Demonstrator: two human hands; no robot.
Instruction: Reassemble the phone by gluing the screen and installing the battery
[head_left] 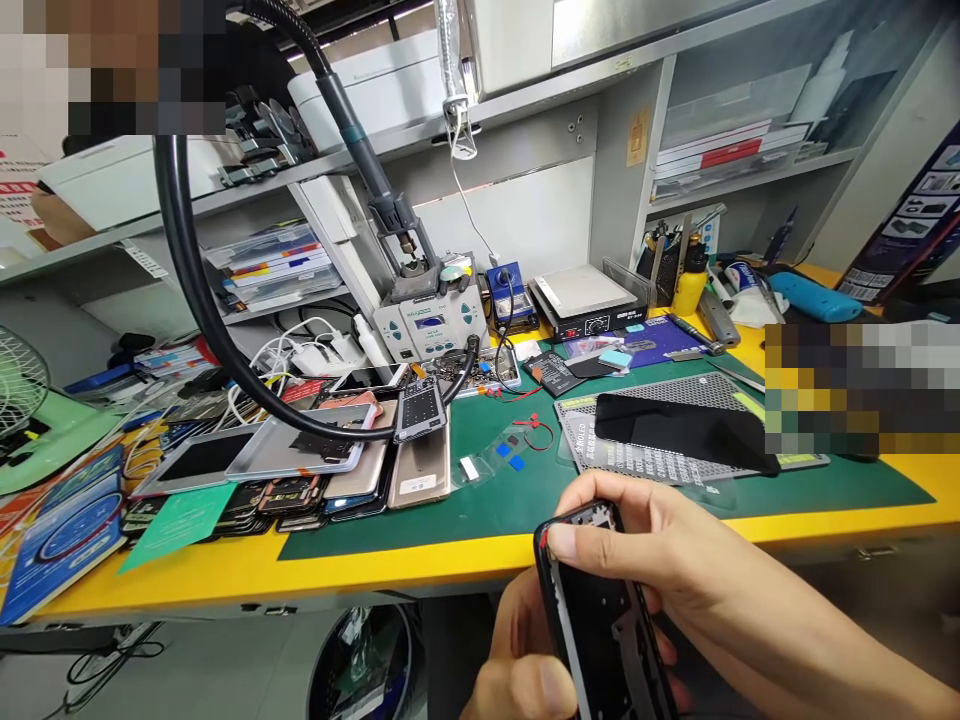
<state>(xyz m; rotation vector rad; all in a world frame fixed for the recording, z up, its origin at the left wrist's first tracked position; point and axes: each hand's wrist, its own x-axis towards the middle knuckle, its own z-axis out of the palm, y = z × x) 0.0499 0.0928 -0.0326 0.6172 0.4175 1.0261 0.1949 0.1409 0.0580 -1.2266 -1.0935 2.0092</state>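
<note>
A black phone frame point(600, 610), its inside facing me, is held in front of the table edge at the bottom of the view. My left hand point(525, 650) wraps round its left side and lower part, the thumb lying along the edge. My right hand point(660, 540) grips the top end, with the thumb pressed on the upper left corner beside a small red spot and the fingers behind. On the green mat point(420, 520) beyond lies a dark phone screen point(675, 430), resting on a grey perforated plate point(720, 392).
Left on the yellow table are stacked phones and tablets point(300, 440) under a black hose point(187, 270). Behind stand a hot-air station point(439, 320) and a flat heating plate point(585, 300). A battery point(553, 372) and small blue pieces point(512, 457) lie on the mat. A bin point(364, 660) is below.
</note>
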